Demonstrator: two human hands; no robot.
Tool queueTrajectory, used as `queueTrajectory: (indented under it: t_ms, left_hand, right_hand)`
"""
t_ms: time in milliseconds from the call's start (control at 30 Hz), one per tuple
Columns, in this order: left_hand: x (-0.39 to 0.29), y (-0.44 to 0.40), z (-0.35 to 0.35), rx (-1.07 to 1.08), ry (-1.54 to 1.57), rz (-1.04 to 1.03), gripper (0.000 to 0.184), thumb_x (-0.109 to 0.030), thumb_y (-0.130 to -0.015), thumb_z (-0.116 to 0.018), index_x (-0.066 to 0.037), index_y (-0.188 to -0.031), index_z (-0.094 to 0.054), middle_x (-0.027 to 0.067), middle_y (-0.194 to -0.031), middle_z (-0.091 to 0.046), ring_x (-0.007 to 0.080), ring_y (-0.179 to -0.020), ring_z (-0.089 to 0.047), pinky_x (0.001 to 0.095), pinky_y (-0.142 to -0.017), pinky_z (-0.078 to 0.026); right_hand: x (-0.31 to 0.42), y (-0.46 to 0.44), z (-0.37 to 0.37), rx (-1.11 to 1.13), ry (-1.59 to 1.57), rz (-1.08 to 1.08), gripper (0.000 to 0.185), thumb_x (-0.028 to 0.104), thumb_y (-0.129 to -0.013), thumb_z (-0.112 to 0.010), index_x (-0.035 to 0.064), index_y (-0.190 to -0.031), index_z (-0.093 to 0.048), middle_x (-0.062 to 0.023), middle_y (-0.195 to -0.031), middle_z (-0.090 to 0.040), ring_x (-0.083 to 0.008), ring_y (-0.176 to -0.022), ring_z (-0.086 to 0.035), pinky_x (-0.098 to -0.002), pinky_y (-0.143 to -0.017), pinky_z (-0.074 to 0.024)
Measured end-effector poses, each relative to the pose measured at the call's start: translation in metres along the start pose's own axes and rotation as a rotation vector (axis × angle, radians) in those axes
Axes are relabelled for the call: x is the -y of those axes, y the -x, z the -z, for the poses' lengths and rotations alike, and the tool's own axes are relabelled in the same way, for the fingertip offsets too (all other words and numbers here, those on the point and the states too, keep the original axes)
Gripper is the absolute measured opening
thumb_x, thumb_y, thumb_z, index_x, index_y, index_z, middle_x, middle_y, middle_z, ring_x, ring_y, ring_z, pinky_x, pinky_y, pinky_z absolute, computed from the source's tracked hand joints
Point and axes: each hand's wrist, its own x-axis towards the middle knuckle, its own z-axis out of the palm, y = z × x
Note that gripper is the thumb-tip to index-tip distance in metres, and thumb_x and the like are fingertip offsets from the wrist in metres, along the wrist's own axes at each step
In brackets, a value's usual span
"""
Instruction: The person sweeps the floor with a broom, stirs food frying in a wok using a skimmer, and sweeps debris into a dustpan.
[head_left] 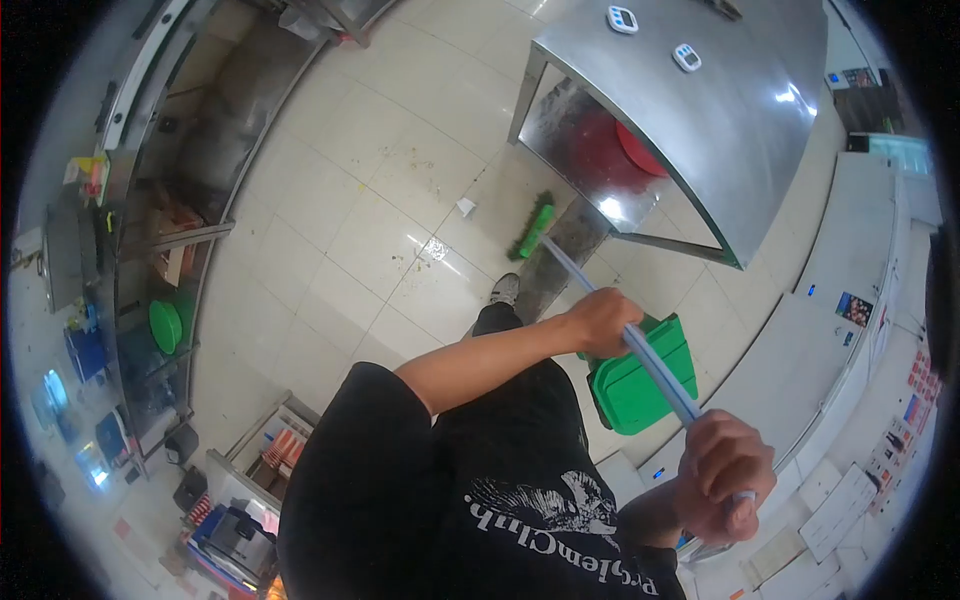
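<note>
In the head view, the left hand (605,322) is closed in a fist around the middle of the broom handle (660,365), its fingers wrapped right round it. The right hand (727,475) grips the near top end, fingers curled tightly and the tip of the handle poking out beside the thumb. The broom (538,228) slants from the near right to the far left, its green head and dark bristles down on the tiled floor (300,310), just beyond a shoe (506,289). A white scrap (466,207) lies to the left of the bristles, with brown specks (410,165) scattered farther left. The handle passes above a green plastic bin (645,385) on the right. At the far right stands a stainless-steel table (730,140) bearing two digital timers (687,57), a red basin (640,150) beneath its top
</note>
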Motion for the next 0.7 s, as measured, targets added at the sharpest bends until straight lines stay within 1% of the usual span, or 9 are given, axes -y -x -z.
queueTrajectory:
  t_ms: [33, 100, 167, 233, 267, 333, 467, 533, 700]
  left_hand:
    - [0.009, -0.008, -0.008, -0.019, 0.036, -0.025, 0.023, -0.020, -0.077, -0.071, -0.009, -0.061, -0.059, 0.0178, -0.063, -0.059, 0.0427, -0.066, -0.061, 0.0496, -0.064, -0.049]
    - [0.049, -0.023, -0.031, -0.048, 0.063, -0.054, 0.020, -0.019, -0.076, -0.071, -0.009, -0.062, -0.059, 0.0181, -0.066, -0.061, 0.0417, -0.070, -0.063, 0.0489, -0.066, -0.050]
    - [0.117, -0.030, -0.058, -0.257, 0.119, -0.201, 0.016, -0.019, -0.070, -0.072, -0.006, -0.069, -0.063, 0.0183, -0.081, -0.068, 0.0416, -0.083, -0.065, 0.0500, -0.074, -0.051]
    - [0.144, -0.028, -0.044, -0.253, 0.085, -0.165, 0.015, -0.018, -0.070, -0.072, -0.006, -0.072, -0.064, 0.0184, -0.086, -0.069, 0.0411, -0.088, -0.065, 0.0498, -0.077, -0.050]
    - [0.153, -0.023, -0.037, -0.243, 0.054, -0.120, 0.014, -0.017, -0.070, -0.072, -0.005, -0.075, -0.065, 0.0184, -0.090, -0.069, 0.0407, -0.092, -0.065, 0.0496, -0.080, -0.050]
    - [0.148, -0.013, -0.006, -0.152, -0.046, -0.037, 0.018, -0.017, -0.077, -0.073, -0.006, -0.070, -0.060, 0.0188, -0.075, -0.063, 0.0410, -0.080, -0.063, 0.0472, -0.073, -0.050]
    - [0.143, 0.006, 0.029, -0.077, -0.198, 0.087, 0.022, -0.019, -0.078, -0.074, -0.006, -0.068, -0.061, 0.0194, -0.070, -0.062, 0.0431, -0.072, -0.062, 0.0482, -0.068, -0.050]
    - [0.119, 0.012, 0.037, -0.200, -0.144, 0.108, 0.025, -0.020, -0.078, -0.074, -0.006, -0.064, -0.059, 0.0194, -0.065, -0.060, 0.0448, -0.066, -0.061, 0.0495, -0.063, -0.049]
    - [0.041, -0.011, 0.023, -0.321, -0.095, 0.031, 0.026, -0.019, -0.078, -0.073, -0.009, -0.061, -0.056, 0.0177, -0.065, -0.060, 0.0425, -0.067, -0.062, 0.0495, -0.062, -0.047]
  right_hand:
    - [-0.007, -0.003, -0.002, -0.005, 0.039, 0.006, 0.037, 0.033, -0.084, -0.054, 0.0106, -0.057, -0.042, -0.0013, -0.049, -0.045, -0.0163, -0.040, -0.039, -0.0329, -0.044, -0.0281]
    - [-0.048, -0.003, -0.003, -0.092, 0.401, 0.051, 0.042, 0.034, -0.086, -0.058, 0.0084, -0.057, -0.041, -0.0033, -0.051, -0.045, -0.0172, -0.044, -0.040, -0.0330, -0.045, -0.0292]
    - [-0.115, -0.007, 0.004, -0.031, 0.299, 0.105, 0.048, 0.036, -0.088, -0.063, 0.0062, -0.059, -0.040, -0.0051, -0.052, -0.043, -0.0187, -0.049, -0.040, -0.0328, -0.048, -0.0294]
    - [-0.136, -0.013, 0.004, 0.030, 0.010, -0.017, 0.049, 0.036, -0.089, -0.064, 0.0055, -0.059, -0.039, -0.0052, -0.053, -0.041, -0.0196, -0.051, -0.039, -0.0330, -0.049, -0.0283]
    - [-0.140, -0.017, 0.008, 0.030, 0.014, -0.017, 0.049, 0.036, -0.089, -0.064, 0.0055, -0.059, -0.039, -0.0052, -0.053, -0.041, -0.0196, -0.051, -0.039, -0.0330, -0.049, -0.0283]
    - [-0.145, -0.020, 0.016, 0.056, -0.205, -0.034, 0.047, 0.034, -0.089, -0.062, 0.0059, -0.059, -0.039, -0.0034, -0.052, -0.038, -0.0188, -0.050, -0.035, -0.0342, -0.050, -0.0265]
    - [-0.150, -0.024, 0.023, 0.018, -0.286, -0.106, 0.054, 0.042, -0.087, -0.071, 0.0074, -0.057, -0.041, -0.0021, -0.052, -0.039, -0.0204, -0.049, -0.038, -0.0367, -0.049, -0.0263]
    - [-0.136, -0.025, 0.020, 0.054, -0.292, -0.066, 0.043, 0.033, -0.088, -0.058, 0.0081, -0.058, -0.040, -0.0020, -0.050, -0.037, -0.0186, -0.047, -0.035, -0.0361, -0.049, -0.0274]
    - [-0.052, -0.045, 0.013, 0.115, -0.204, 0.022, 0.043, 0.034, -0.087, -0.057, 0.0108, -0.056, -0.040, -0.0016, -0.047, -0.039, -0.0189, -0.042, -0.039, -0.0333, -0.043, -0.0283]
